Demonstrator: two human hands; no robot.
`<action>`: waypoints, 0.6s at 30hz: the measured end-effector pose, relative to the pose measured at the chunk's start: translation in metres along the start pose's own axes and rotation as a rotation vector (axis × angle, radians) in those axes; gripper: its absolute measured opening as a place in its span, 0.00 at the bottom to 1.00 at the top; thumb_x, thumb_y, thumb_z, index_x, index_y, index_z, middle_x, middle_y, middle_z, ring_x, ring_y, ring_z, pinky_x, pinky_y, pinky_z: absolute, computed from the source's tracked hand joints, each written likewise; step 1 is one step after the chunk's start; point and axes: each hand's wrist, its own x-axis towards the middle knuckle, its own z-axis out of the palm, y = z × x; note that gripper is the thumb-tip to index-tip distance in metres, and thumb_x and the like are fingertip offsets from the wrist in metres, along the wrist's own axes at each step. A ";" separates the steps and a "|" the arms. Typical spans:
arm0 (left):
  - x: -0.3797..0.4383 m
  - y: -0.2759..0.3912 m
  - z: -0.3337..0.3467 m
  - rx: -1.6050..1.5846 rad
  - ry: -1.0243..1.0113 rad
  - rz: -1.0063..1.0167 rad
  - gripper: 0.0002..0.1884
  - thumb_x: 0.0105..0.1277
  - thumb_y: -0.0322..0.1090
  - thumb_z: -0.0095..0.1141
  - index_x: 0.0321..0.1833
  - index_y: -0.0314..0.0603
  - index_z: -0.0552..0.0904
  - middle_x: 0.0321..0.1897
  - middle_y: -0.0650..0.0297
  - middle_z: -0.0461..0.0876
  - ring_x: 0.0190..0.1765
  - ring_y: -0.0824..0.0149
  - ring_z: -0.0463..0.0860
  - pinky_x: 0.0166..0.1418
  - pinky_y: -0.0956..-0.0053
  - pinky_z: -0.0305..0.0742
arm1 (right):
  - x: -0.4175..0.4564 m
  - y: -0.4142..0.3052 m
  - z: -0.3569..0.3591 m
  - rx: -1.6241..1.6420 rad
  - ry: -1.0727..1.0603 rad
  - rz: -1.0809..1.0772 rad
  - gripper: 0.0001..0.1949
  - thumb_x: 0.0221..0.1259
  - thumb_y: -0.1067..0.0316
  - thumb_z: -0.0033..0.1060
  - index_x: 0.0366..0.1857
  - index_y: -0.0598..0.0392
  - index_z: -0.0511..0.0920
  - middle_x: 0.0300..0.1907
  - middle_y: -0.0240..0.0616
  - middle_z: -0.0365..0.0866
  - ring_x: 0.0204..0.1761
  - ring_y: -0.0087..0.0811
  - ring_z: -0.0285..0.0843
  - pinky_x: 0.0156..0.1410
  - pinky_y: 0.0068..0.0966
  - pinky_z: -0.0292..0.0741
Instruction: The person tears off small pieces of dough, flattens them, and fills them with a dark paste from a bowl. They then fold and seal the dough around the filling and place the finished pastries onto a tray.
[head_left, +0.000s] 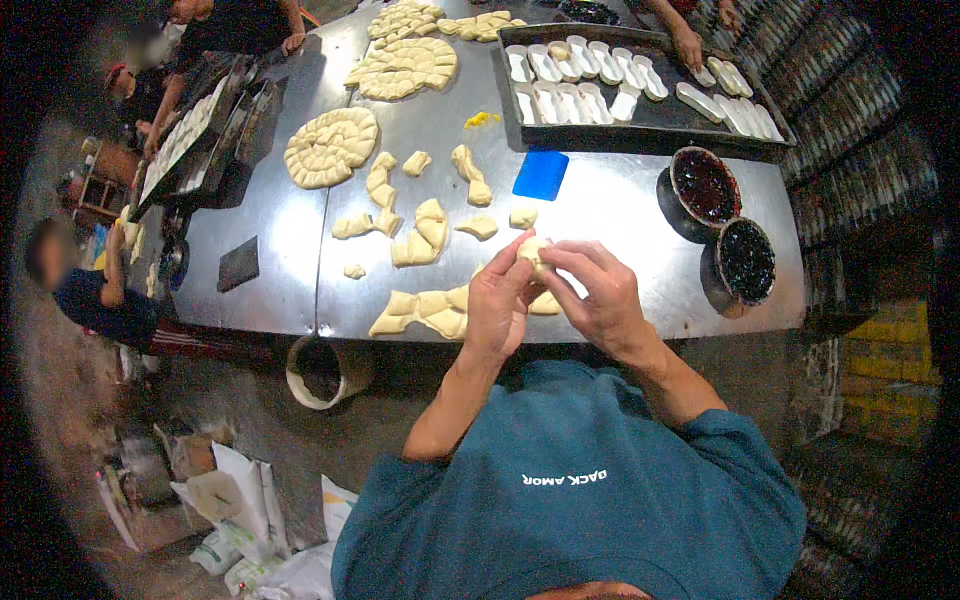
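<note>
Between my two hands, above the near edge of a metal worktable (600, 202), is a small ball of pale dough (533, 251). My left hand (496, 300) holds it between thumb and fingers. The fingers of my right hand (598, 289) pinch its right side. Another dough piece (523, 218) lies just beyond my fingertips. A cut dough strip (427, 311) is partly hidden behind my left hand. More dough lies to the left, including a curved segment (424, 236) and a flat piece (477, 226). Farther up rests a blue plastic dough scraper (541, 175).
A black baking tray (637, 137) holds white paper liners (585, 56); another person's hand (686, 46) reaches into it. Two bowls of dark filling (705, 186) (746, 261) stand at right. A scored dough round (332, 148) lies at left. Other people work at the far left.
</note>
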 end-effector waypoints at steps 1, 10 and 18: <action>0.002 0.001 0.002 0.082 0.016 0.007 0.22 0.72 0.29 0.54 0.68 0.31 0.71 0.56 0.57 0.81 0.53 0.70 0.81 0.59 0.76 0.77 | 0.002 0.000 -0.003 0.065 -0.057 0.104 0.08 0.56 0.73 0.67 0.39 0.59 0.81 0.39 0.44 0.83 0.41 0.40 0.85 0.46 0.31 0.82; 0.028 0.026 0.001 0.284 -0.164 -0.239 0.21 0.68 0.28 0.59 0.62 0.27 0.76 0.51 0.57 0.82 0.51 0.70 0.82 0.57 0.78 0.78 | 0.027 0.030 -0.023 0.133 -0.283 0.052 0.07 0.57 0.74 0.65 0.38 0.56 0.79 0.35 0.42 0.81 0.34 0.42 0.83 0.38 0.34 0.80; 0.028 -0.032 -0.015 0.256 -0.007 -0.230 0.26 0.68 0.26 0.59 0.68 0.28 0.69 0.53 0.56 0.80 0.50 0.70 0.82 0.55 0.79 0.79 | -0.033 0.055 -0.008 -0.027 -0.128 0.079 0.06 0.55 0.75 0.62 0.35 0.57 0.76 0.35 0.43 0.79 0.37 0.46 0.81 0.40 0.38 0.80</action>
